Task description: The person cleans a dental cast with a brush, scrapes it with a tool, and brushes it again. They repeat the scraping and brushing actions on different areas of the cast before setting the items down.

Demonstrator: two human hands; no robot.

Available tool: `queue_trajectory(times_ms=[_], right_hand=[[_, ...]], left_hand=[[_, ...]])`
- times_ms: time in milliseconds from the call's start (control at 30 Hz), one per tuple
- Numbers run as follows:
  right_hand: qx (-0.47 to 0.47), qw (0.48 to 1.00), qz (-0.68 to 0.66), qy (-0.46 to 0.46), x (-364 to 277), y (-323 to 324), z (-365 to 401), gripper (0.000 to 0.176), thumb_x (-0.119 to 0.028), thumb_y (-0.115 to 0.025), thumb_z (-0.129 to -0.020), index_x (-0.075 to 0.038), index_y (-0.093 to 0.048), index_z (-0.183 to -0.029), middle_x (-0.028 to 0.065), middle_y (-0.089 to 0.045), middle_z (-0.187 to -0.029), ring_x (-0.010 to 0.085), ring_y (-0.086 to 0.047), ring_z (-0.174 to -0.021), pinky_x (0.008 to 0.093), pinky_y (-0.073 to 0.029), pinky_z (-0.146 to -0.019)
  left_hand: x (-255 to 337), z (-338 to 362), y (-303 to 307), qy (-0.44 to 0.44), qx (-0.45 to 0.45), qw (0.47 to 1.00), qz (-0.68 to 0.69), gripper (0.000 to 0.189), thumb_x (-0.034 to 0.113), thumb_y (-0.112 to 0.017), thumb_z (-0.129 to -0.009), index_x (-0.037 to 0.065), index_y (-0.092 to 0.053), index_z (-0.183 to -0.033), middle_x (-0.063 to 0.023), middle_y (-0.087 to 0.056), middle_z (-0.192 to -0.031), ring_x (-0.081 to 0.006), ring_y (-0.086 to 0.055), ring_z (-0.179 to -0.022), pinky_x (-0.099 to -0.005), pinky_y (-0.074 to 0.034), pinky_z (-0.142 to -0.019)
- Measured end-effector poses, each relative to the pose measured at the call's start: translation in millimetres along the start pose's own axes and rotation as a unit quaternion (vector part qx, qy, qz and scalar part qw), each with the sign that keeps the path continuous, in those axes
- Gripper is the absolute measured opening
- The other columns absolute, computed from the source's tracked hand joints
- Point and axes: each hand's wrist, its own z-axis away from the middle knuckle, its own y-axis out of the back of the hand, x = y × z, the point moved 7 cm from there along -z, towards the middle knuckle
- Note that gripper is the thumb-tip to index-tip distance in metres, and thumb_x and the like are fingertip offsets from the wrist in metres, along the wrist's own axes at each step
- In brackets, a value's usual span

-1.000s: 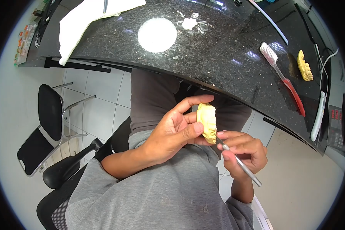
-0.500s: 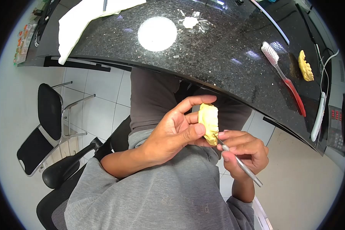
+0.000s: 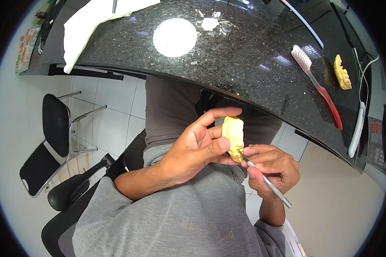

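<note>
A yellow plaster dental cast [image 3: 233, 136] is held over my lap, with my left hand [image 3: 197, 143] closed round its left side, thumb in front and fingers behind. Against its lower right edge sits the tip of a slim metal carving knife [image 3: 268, 183]. My right hand [image 3: 275, 169] pinches that tool like a pen, close to its tip. The handle slants down to the right. Exactly where the tip meets the cast is partly hidden by my fingers.
On the dark speckled counter [image 3: 244, 55] lie a red-handled brush [image 3: 316, 85], a second yellow cast [image 3: 342, 73], a white handpiece [image 3: 357, 130] with a cord, white crumbs [image 3: 209, 24] and a white cloth [image 3: 83, 32]. A black chair [image 3: 55, 115] stands at left.
The carving knife's handle has shifted very slightly to the left along with my right hand. My left hand and the cast stay almost where they were.
</note>
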Motion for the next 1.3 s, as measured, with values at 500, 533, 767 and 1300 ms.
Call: queue_trajectory(times_ms=[500,533,767,1300], right_hand=[[0.003,0.999,-0.030,-0.014,-5.9,1.8,1.2,0.024,0.001,-0.077,-0.075,-0.001,-0.053,-0.081,0.0168,-0.068,-0.072,0.0303,-0.072,-0.079,0.0394,-0.061,-0.069],[0.004,0.999,-0.033,-0.015,-5.8,1.7,1.6,0.024,0.000,-0.077,-0.075,-0.001,-0.053,-0.081,0.0167,-0.068,-0.072,0.0303,-0.072,-0.079,0.0393,-0.061,-0.069],[0.004,0.999,-0.038,-0.012,-7.7,-0.1,1.7,0.026,-0.001,-0.079,-0.074,-0.002,-0.054,-0.081,0.0169,-0.068,-0.073,0.0303,-0.072,-0.079,0.0395,-0.062,-0.069],[-0.025,1.000,0.002,0.012,-7.8,-1.4,-3.2,0.026,0.006,-0.078,-0.065,-0.002,-0.054,-0.073,0.0151,-0.067,-0.070,0.0291,-0.072,-0.076,0.0372,-0.062,-0.067]], left_hand=[[-3.1,-0.5,-6.4,0.045,-0.023,0.998,0.030,0.073,0.037,-0.061,-0.093,0.005,-0.023,-0.146,-0.0071,-0.058,-0.112,-0.0179,-0.063,-0.103,-0.0386,-0.058,-0.086],[-2.9,-0.4,-6.4,0.044,-0.023,0.998,0.024,0.073,0.037,-0.061,-0.092,0.005,-0.023,-0.146,-0.0070,-0.058,-0.112,-0.0179,-0.063,-0.103,-0.0385,-0.058,-0.086],[-0.8,1.8,-6.9,0.035,-0.031,0.999,0.026,0.073,0.036,-0.061,-0.092,0.005,-0.023,-0.146,-0.0069,-0.058,-0.113,-0.0178,-0.062,-0.105,-0.0389,-0.057,-0.086],[-11.3,0.8,1.6,0.047,-0.010,0.997,0.053,0.066,0.032,-0.058,-0.094,0.005,-0.026,-0.145,-0.0073,-0.052,-0.122,-0.0193,-0.062,-0.105,-0.0388,-0.060,-0.085]])
